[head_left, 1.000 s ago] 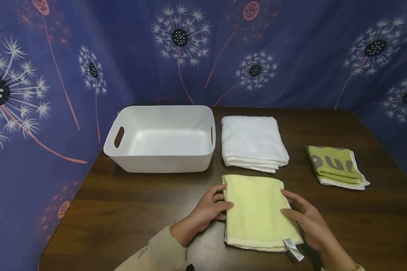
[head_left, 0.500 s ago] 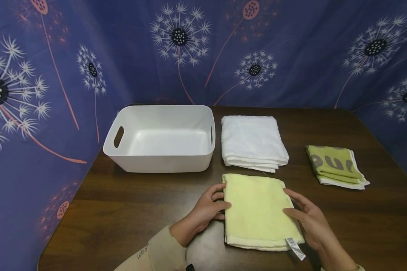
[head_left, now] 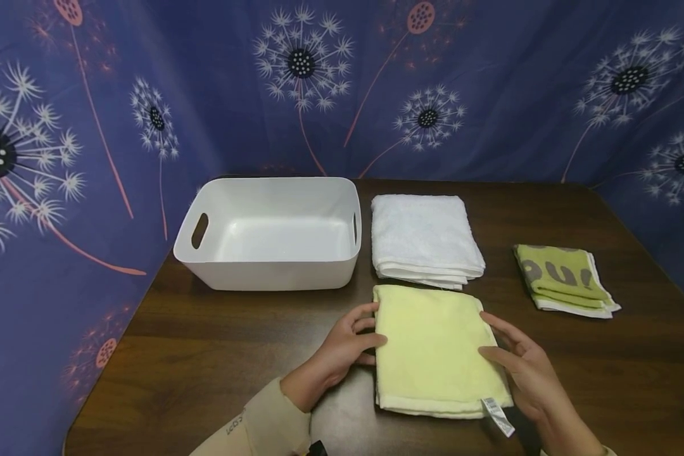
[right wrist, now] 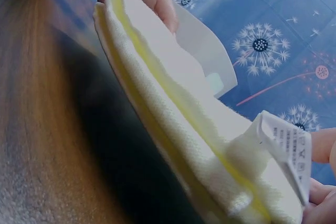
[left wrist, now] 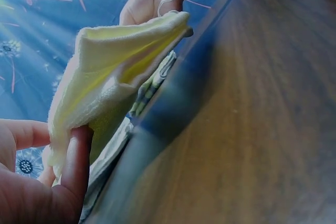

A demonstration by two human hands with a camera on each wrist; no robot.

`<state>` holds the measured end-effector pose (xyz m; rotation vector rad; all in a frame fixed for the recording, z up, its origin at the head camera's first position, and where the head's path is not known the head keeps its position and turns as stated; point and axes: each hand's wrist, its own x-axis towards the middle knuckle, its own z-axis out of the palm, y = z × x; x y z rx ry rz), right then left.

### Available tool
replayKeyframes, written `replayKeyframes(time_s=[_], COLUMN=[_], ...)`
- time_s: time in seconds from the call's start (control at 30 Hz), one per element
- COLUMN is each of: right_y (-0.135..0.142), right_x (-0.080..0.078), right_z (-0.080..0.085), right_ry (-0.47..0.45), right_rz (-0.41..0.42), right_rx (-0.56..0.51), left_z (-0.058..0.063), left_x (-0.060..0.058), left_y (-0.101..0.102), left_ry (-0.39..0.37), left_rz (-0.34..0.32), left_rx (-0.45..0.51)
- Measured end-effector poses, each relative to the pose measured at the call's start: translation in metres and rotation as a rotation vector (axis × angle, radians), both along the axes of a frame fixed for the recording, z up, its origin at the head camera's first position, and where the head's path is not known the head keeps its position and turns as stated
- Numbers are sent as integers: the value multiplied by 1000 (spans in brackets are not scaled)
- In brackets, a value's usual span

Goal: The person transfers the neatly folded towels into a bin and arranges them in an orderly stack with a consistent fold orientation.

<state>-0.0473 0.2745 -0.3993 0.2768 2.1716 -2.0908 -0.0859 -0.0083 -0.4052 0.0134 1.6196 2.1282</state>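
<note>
A folded pale yellow towel is held flat between both hands in the head view. The left hand pinches its left edge, thumb on top and fingers beneath. On the opposite edge the right hand grips in the same way. From the near right corner hangs a white care label. In the left wrist view the towel shows its folded layers, with a gap between it and the table. The right wrist view shows the towel's stacked edges and the label near the right hand.
A white plastic bin with handle holes stands at the back left of the wooden table. Beside it lies a folded white towel. Farther right is a folded green towel with grey lettering. A blue dandelion-print curtain hangs behind.
Both hands have raised the yellow towel slightly and shifted it a little away from the person, toward the white towel. The bin and the other towels have stayed put.
</note>
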Motion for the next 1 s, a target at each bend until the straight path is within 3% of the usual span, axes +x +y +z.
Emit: replayKeyframes(time_s=[0.4,1.0], right_y=[0,-5], right_x=[0,-3], right_z=[7,27], right_ry=[29,74], right_rz=[1,-15], right_rx=[-66,-22], left_z=[12,27], left_x=[0,-3], left_y=[-4,-12], left_ry=[43,106], left_rz=[-22,-60], left_rx=[9,-1])
